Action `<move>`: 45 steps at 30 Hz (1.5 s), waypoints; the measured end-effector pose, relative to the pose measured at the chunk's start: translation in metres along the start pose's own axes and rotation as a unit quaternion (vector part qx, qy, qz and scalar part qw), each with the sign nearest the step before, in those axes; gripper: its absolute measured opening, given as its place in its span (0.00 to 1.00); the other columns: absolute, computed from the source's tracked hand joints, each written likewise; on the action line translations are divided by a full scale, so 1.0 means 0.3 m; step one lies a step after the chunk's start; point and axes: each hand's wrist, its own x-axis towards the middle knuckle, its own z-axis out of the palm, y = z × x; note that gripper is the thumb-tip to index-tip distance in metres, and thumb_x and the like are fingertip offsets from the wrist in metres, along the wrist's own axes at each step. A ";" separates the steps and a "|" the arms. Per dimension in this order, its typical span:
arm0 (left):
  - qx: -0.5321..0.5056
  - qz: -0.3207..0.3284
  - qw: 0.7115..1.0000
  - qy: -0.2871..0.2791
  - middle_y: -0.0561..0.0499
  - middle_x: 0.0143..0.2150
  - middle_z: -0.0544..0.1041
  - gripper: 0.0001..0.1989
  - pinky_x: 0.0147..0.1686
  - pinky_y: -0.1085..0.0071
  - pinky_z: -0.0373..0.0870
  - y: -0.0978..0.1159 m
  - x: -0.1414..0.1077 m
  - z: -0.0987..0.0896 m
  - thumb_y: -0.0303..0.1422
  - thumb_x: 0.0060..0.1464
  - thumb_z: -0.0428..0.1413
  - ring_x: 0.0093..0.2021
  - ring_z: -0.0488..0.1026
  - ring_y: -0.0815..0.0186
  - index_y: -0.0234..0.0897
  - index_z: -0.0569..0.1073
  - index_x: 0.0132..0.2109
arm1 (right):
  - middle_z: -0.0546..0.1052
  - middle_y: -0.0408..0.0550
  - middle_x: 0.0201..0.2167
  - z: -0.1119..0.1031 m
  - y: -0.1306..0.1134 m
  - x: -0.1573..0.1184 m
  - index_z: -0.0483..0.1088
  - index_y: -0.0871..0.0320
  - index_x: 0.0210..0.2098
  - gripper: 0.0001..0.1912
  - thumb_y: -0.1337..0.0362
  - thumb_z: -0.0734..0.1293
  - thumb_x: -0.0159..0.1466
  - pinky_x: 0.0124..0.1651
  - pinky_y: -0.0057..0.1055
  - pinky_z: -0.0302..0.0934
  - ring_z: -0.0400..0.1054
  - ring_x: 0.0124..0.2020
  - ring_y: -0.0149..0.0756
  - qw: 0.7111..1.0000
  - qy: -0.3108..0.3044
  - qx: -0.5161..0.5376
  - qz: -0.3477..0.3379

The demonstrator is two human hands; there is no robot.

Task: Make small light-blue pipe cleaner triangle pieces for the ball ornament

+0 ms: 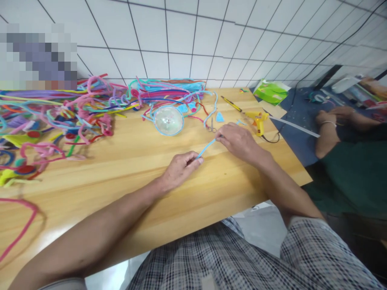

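A light blue pipe cleaner (207, 148) stretches between my two hands, just over the wooden table (145, 161). My left hand (183, 167) pinches its lower end between thumb and fingers. At the upper end, my right hand (237, 141) has its fingertips closed on it. Small scissors (211, 128) lie just beyond my right fingers, partly hidden. Close by are a light blue cut piece (220, 117) and a round clear dish (168, 121) with a blue edge.
A yellow glue gun (256, 121) with a cord and a yellow cutter knife (231, 103) lie at the right. Piles of coloured pipe cleaners (69, 117) cover the left and back. Beyond the right edge sits another person (350, 169) at a blue table, near a green packet (271, 92).
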 end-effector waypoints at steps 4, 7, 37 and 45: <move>-0.012 -0.032 0.999 0.035 0.55 0.26 0.72 0.23 0.36 0.69 0.64 -0.002 0.002 0.001 0.48 0.71 0.53 0.29 0.68 0.68 0.40 0.72 0.30 | 0.87 0.58 0.52 0.038 -0.041 0.015 0.80 0.54 0.50 0.08 0.67 0.68 0.77 0.60 0.48 0.74 0.80 0.56 0.53 0.995 0.098 -0.027 -0.022; -0.029 -0.042 0.996 0.067 0.56 0.24 0.69 0.24 0.34 0.69 0.63 -0.005 0.004 0.005 0.51 0.70 0.53 0.28 0.66 0.68 0.40 0.71 0.30 | 0.85 0.60 0.60 0.089 -0.116 0.012 0.79 0.57 0.60 0.13 0.66 0.67 0.80 0.63 0.45 0.76 0.80 0.61 0.49 0.984 0.154 -0.040 -0.083; 0.017 -0.097 0.992 0.076 0.55 0.27 0.70 0.25 0.31 0.70 0.62 0.006 0.006 -0.012 0.53 0.71 0.55 0.28 0.64 0.68 0.39 0.74 0.33 | 0.87 0.48 0.39 0.261 -0.143 -0.009 0.83 0.53 0.47 0.14 0.67 0.65 0.83 0.47 0.41 0.62 0.75 0.42 0.41 0.970 0.180 -0.071 -0.146; 0.109 -0.106 0.988 0.040 0.56 0.25 0.70 0.24 0.32 0.71 0.63 0.043 -0.065 -0.080 0.50 0.72 0.55 0.27 0.64 0.69 0.38 0.75 0.32 | 0.88 0.46 0.43 0.250 -0.157 0.005 0.83 0.55 0.46 0.12 0.66 0.66 0.83 0.47 0.40 0.61 0.73 0.45 0.41 0.934 0.271 -0.065 -0.223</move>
